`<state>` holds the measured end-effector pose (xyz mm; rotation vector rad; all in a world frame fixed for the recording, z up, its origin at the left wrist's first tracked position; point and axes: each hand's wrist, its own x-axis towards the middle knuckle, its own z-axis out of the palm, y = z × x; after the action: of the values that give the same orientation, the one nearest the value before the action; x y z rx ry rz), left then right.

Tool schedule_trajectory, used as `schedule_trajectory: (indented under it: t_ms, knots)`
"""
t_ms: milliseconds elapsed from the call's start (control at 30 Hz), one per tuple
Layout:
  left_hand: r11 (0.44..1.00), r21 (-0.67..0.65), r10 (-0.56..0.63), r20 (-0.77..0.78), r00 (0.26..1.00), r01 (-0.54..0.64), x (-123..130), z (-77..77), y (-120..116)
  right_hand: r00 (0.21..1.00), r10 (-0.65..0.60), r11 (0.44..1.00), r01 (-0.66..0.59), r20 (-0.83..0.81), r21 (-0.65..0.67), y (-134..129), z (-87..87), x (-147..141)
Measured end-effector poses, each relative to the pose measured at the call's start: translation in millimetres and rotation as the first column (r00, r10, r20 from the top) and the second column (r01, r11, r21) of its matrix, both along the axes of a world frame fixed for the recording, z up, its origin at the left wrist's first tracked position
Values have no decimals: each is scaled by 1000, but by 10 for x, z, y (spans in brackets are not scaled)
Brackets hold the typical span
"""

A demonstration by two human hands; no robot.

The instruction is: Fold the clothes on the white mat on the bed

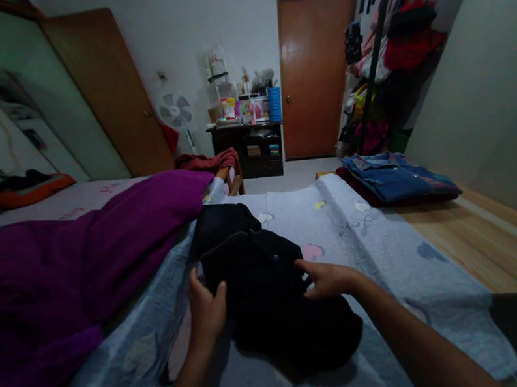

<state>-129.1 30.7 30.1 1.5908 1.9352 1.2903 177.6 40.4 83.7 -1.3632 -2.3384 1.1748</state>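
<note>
A black garment (pixel 259 286) lies in a loosely folded heap on the patterned bed sheet in front of me. One small round button (pixel 276 258) shows on it; its exact kind is too dark to make out. At its left edge is my left hand (pixel 210 310), with thumb and forefinger spread apart beside the cloth. My right hand (pixel 330 279) is at the opposite edge, its fingertips curled onto the fabric. Dark folds hide the inner part of the garment.
A purple blanket (pixel 94 247) lies along the left. Folded blue denim clothing (pixel 397 173) rests on a dark red piece on the wooden board (pixel 463 232) at right. Beyond the bed stand a dark cabinet (pixel 251 167), a white fan (pixel 175 111) and a closed door (pixel 317 71).
</note>
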Motion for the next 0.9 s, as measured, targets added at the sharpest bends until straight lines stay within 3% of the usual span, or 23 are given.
schedule_trajectory:
  t_ms: [67,133,167,200,233,300,333,367,400,567,700,800,900]
  knots:
    - [995,50,90,-100,991,-85,162,135,-162,1000,12,1000,-12,13,-21,-90,-48,-21]
    - [987,149,101,-233,967,-68,369,332,-345,999,-37,999,36,23,38,-156,-74,-50]
    - [983,184,70,-295,953,-16,474,438,-434,997,-69,995,67,20,77,-179,-83,-63]
    - [979,171,-40,-360,932,108,575,541,-515,995,-99,989,97,10,115,-195,-88,-72]
    - [948,114,-225,-423,878,297,667,634,-583,993,-122,982,121,-3,143,-207,-92,-78]
    - [752,-86,-607,-476,636,653,816,767,-669,989,-149,973,151,-26,172,-227,-99,-81]
    - [639,-182,-724,-470,505,747,872,803,-687,986,-163,969,166,-32,184,-238,-103,-79]
    - [562,-262,-787,-462,409,785,917,819,-689,983,-178,964,181,-35,194,-250,-109,-75]
    - [529,-325,-812,-462,357,784,953,819,-678,980,-194,960,198,-40,200,-262,-114,-71]
    - [519,-453,-830,-470,301,725,1028,811,-535,966,-245,944,258,-86,205,-292,-35,-16]
    - [508,-379,-824,-475,308,774,1053,1036,-424,955,-267,918,294,-131,268,-252,256,37]
    - [520,-344,-806,-500,316,782,1107,1185,-384,955,-294,880,284,-31,380,-219,403,-2]
    - [518,-376,-814,-494,307,768,1166,1182,-409,947,-287,866,191,145,462,-182,348,-49]
